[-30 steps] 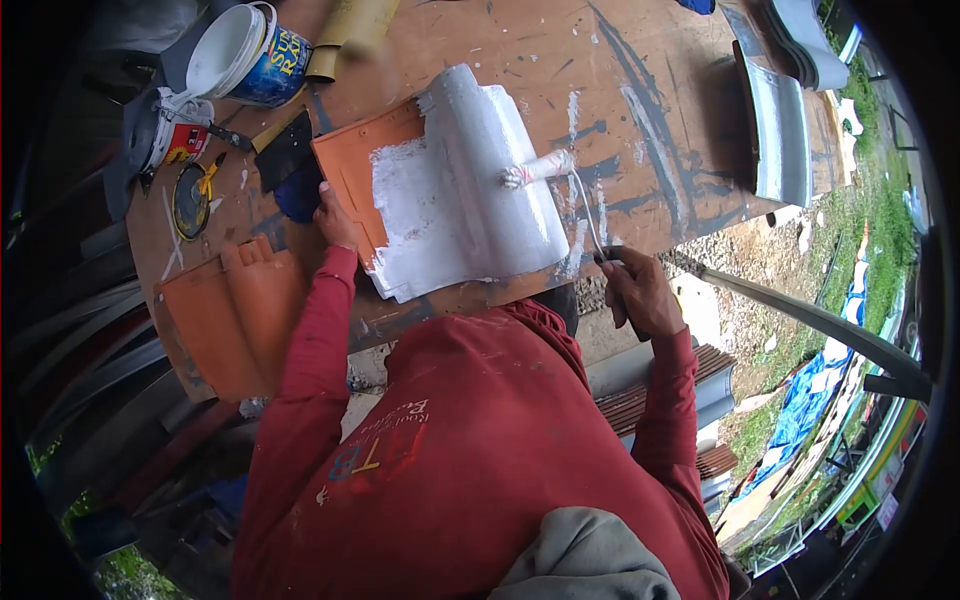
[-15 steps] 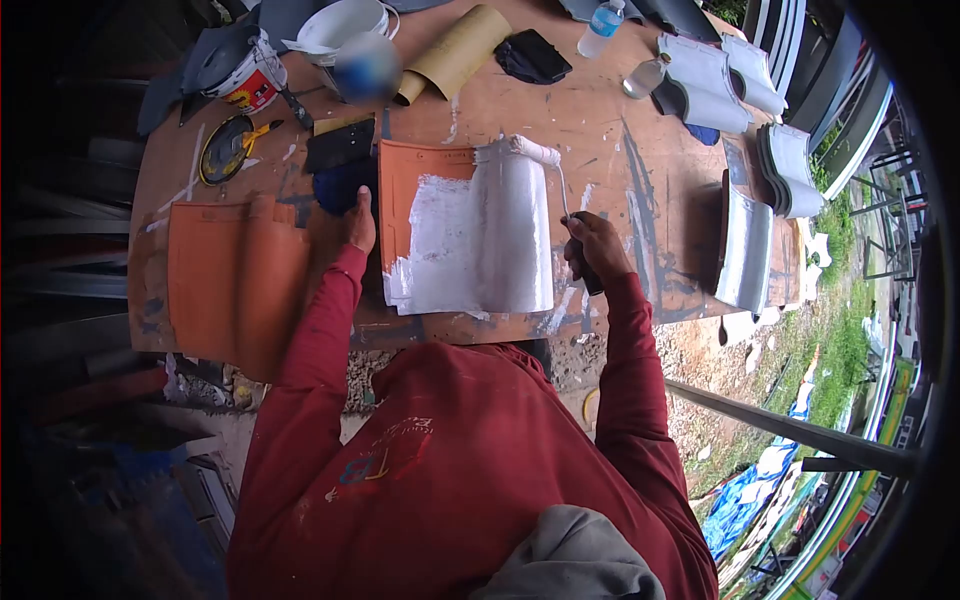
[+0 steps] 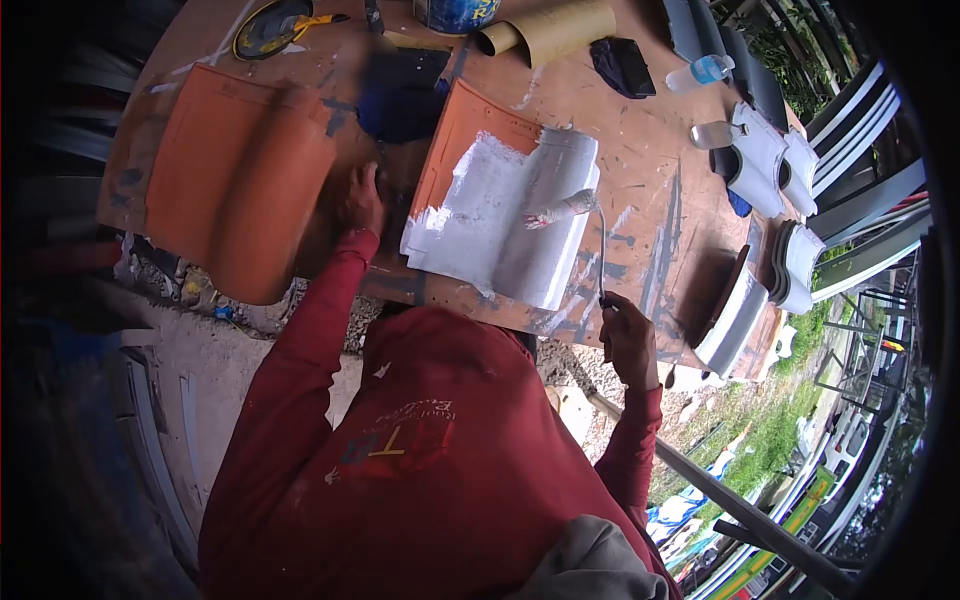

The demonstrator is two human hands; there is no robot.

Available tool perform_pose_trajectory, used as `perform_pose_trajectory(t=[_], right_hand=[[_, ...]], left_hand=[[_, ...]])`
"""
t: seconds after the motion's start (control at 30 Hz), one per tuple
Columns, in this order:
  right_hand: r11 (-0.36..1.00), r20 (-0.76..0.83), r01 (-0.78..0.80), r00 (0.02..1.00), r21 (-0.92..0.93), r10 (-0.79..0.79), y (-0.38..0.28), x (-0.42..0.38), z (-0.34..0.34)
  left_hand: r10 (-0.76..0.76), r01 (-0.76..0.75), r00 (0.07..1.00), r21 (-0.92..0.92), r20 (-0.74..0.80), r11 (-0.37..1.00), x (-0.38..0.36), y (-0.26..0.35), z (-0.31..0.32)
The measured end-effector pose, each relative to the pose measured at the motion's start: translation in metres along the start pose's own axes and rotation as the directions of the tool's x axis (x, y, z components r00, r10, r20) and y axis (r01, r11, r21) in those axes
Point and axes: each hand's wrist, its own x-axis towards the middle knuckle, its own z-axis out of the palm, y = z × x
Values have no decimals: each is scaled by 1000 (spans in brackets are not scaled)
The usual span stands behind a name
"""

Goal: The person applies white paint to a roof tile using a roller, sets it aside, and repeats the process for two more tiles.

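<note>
A clay roof tile lies on the table in front of me, mostly coated in white paint, with bare orange along its far and left edges. My right hand is closed round the handle of a paint roller. The roller's white sleeve lies on the painted curve of the tile. My left hand is at the table just left of this tile, apart from it, with loosely bent fingers and nothing visible in them. Farther left lies an unpainted orange roof tile, overhanging the near table edge.
Paint-marked table. At the back are a black and yellow lid, a blue paint bucket, a brown roll, a black cloth and two clear bottles. Several grey-white tiles line the right side.
The roller has moved from the tile's far right edge nearer to me, onto its painted curve. My left hand has come away from the tile's left edge. The view has shifted and turned.
</note>
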Motion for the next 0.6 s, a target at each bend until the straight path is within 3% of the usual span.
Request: perform_pose_trajectory(t=[0.07,0.13,0.17,0.27,0.33,0.4,0.47,0.53,0.6], right_hand=[[999,59,31,998,-6,-31,-12,-2,4],[988,170,-53,985,146,28,-27,0,19],[981,213,-21,977,193,-21,-21,7,31],[996,244,39,968,84,-58,-21,41,71],[983,265,-91,963,160,46,-40,69,93],[964,269,-103,963,244,35,-55,92,104],[959,189,-44,982,279,-10,-74,102,99],[972,38,230,972,46,-232,-78,108,82],[881,-62,428,892,-202,-448,-81,111,54]], left_hand=[[-62,60,995,31,74,998,-3,2,-6],[-78,67,991,105,111,992,-1,-2,-3],[-45,36,996,122,71,992,-3,-7,3],[-55,46,994,99,93,994,-3,-11,7],[-90,81,990,87,110,993,-3,-7,3],[-110,102,985,70,132,992,0,-4,-3],[-114,111,985,35,126,993,-1,3,-7],[-106,100,987,59,119,993,-3,2,-5],[-104,95,989,84,106,992,-3,0,-5]])
